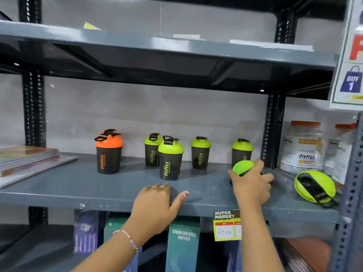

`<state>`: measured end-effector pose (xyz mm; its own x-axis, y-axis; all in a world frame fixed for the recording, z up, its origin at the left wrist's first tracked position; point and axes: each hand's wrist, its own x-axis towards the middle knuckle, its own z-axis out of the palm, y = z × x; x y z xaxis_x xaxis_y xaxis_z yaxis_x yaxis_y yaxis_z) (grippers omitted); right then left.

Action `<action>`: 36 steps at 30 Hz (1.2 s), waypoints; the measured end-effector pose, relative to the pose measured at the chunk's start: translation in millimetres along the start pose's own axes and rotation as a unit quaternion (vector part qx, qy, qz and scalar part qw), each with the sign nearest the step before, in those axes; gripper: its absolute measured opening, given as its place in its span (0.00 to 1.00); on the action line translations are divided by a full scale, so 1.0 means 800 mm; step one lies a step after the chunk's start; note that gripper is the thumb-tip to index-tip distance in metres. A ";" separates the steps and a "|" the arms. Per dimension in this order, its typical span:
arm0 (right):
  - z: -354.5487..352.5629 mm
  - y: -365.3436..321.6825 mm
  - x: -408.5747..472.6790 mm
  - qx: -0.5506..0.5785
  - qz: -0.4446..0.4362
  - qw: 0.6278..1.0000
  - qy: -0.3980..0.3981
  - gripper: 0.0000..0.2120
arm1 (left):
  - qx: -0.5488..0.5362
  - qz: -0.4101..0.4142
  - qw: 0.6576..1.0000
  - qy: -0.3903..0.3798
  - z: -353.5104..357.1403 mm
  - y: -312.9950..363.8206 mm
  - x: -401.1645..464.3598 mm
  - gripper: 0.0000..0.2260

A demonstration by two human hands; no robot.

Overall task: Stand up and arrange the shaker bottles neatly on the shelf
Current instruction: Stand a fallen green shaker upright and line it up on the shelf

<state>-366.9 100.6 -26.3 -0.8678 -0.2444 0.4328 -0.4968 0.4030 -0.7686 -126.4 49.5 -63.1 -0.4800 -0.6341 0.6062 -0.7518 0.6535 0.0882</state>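
Head-camera view of a grey metal shelf (78, 185) in a shop: the person's right hand (252, 182) is wrapped around a shaker bottle with a green lid (243, 167), its fingers curled over the dark body so that little beyond the lid shows. The left hand (157, 203) lies flat on the shelf's front edge, fingers together and thumb spread, gripping nothing. Five shaker bottles stand upright further back: an orange-lidded bottle (109, 152) on the left, two green-lidded bottles (170, 158) close together near the middle, another (200, 153) to their right, and one (242, 152) just behind the held bottle. At the right end a sixth green-lidded bottle (314, 186) lies on its side, its lid facing the camera. Clear plastic jars (302, 148) stand beyond it, a stack of books (29, 160) rests at the left end, and a price tag (226, 225) hangs from the front edge.
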 end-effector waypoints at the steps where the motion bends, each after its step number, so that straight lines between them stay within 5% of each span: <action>1: -0.008 0.005 0.005 0.030 -0.006 1.000 -0.004 0.39 | 0.005 0.008 1.000 0.000 -0.001 0.013 0.003 0.31; 5: -0.030 0.006 0.026 0.200 -0.062 0.977 -0.033 0.39 | 0.026 0.026 0.999 0.004 -0.004 0.019 0.000 0.37; 9: -0.053 -0.032 0.058 0.269 -0.102 0.943 -0.169 0.35 | 0.023 0.009 1.000 -0.011 -0.008 0.011 -0.005 0.41; 18: -0.103 -0.125 0.124 -0.038 -0.179 0.917 -0.355 0.34 | 0.028 0.010 1.000 -0.008 -0.004 0.030 0.012 0.45; 23: -0.073 -0.120 0.122 -0.105 -0.178 0.891 -0.404 0.33 | 0.027 -0.001 1.000 -0.014 -0.004 0.036 0.006 0.44; 28: -0.076 -0.118 0.141 -0.190 -0.208 0.842 -0.461 0.45 | 0.027 -0.001 1.000 -0.016 -0.005 0.044 0.003 0.41; 32: -0.087 -0.121 0.164 -0.192 -0.312 0.829 -0.422 0.24 | 0.035 -0.004 0.999 -0.016 -0.002 0.042 -0.005 0.39; 36: -0.091 -0.133 0.181 -0.227 -0.384 0.797 -0.407 0.35 | 0.030 -0.005 1.000 0.002 -0.007 0.042 0.002 0.40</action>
<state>-441.0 86.3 152.0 -0.0997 -0.9898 0.1018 -0.9914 0.0901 -0.0944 -150.1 72.6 -54.6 -0.4697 -0.6387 0.6094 -0.7830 0.6202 0.0465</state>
